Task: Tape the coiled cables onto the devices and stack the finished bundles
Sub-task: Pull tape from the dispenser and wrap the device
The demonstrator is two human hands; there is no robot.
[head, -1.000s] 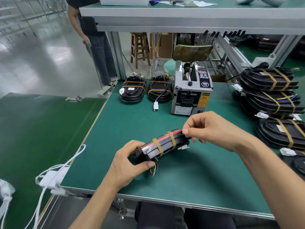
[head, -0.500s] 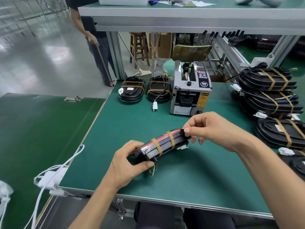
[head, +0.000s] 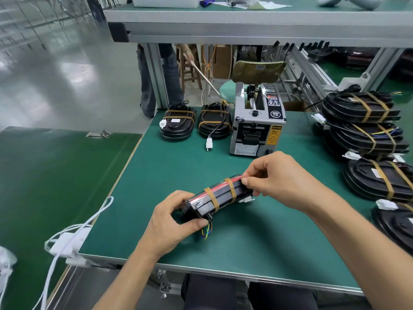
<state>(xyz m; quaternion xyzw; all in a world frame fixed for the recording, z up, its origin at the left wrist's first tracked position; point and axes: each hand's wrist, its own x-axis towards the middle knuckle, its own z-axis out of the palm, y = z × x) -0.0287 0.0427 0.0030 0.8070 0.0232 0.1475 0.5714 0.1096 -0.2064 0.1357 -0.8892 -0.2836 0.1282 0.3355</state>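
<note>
A glossy black, red-edged device (head: pixel 220 196), bound by two tan tape strips, is gripped edgewise by left hand (head: pixel 171 222) and right hand (head: pixel 276 179).

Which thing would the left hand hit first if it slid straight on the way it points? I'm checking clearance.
The left hand points up-right along the taped device it grips, so beyond that it would probably first meet the right hand at the far end.

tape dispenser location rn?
Head view: tape dispenser stands at the table's far middle, right of two taped bundles, beyond both hands.
</note>
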